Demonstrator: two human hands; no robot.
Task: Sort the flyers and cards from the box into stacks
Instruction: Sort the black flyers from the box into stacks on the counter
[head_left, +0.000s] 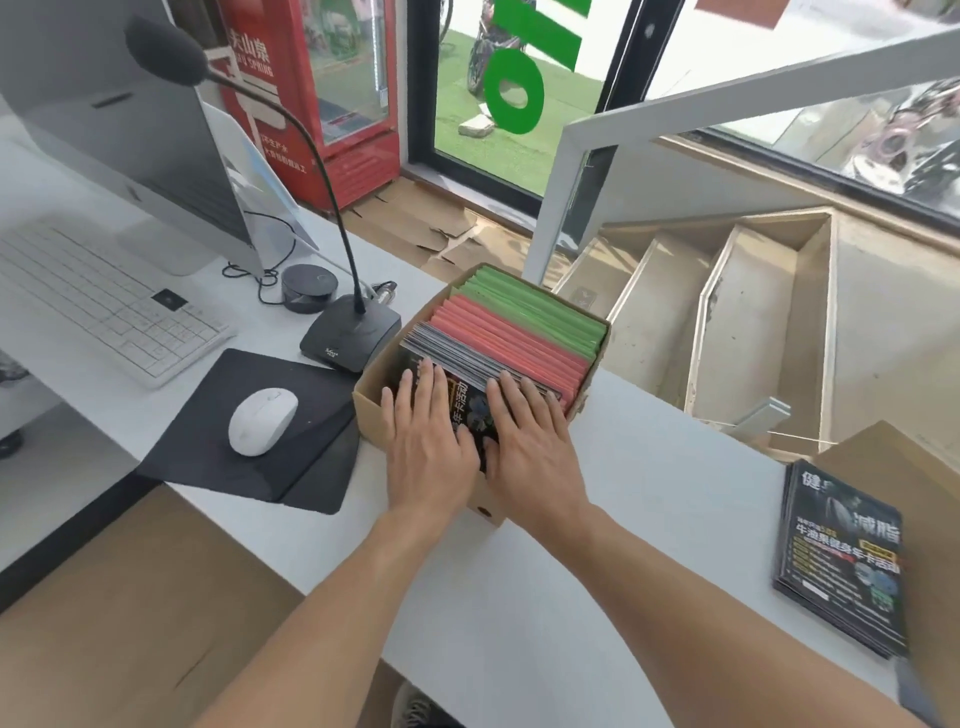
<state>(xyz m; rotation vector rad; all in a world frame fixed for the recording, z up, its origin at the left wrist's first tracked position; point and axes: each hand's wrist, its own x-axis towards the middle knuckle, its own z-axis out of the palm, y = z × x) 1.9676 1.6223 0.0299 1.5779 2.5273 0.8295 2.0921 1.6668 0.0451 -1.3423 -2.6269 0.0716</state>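
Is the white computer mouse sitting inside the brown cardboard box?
No, the white computer mouse sits on the black mouse pad, left of the brown cardboard box.

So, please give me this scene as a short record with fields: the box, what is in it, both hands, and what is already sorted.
box: cardboard box on the white desk, open top
contents: dark flyers nearest the person, then red cards, then green cards, all standing on edge
left hand: flat on the front dark flyer, fingers straight
right hand: flat beside it, fingers at the flyers' top edge
sorted: one stack of dark flyers at the desk's right
beside box: microphone base, mouse
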